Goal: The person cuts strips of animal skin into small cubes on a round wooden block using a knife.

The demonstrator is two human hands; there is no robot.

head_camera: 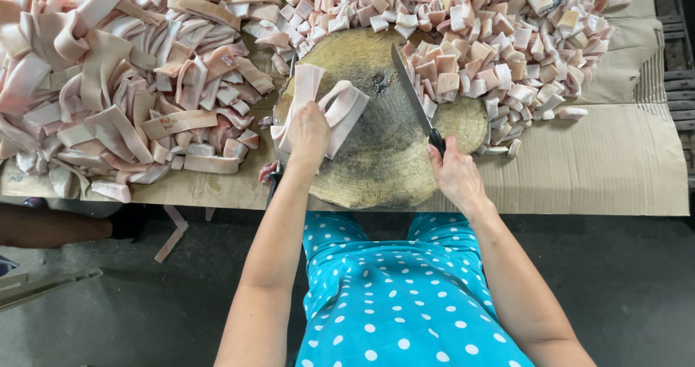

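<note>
I see flattened cardboard (615, 164) covering the table above a grey concrete floor (145, 302). At centre, a round wooden block (384, 157); my left hand (308, 135) clasps pale meat strips (340, 110) at its ten o'clock, my right hand (452, 175) grips a knife (413, 95) pointing toward eleven o'clock. Cut cubes (492, 41) lie at one o'clock.

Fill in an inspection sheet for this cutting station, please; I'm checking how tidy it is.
Surface: cardboard sheet over a table, round wooden chopping block on it.
Job's things: long strips on the block; knife resting on the block.
Clutter: heap of uncut strips at left; pile of cut cubes at right; a scrap on the floor.
Hands: left hand presses the strips; right hand grips the knife handle.
Cables: nothing seen.
Surroundings: grey concrete floor.
</note>
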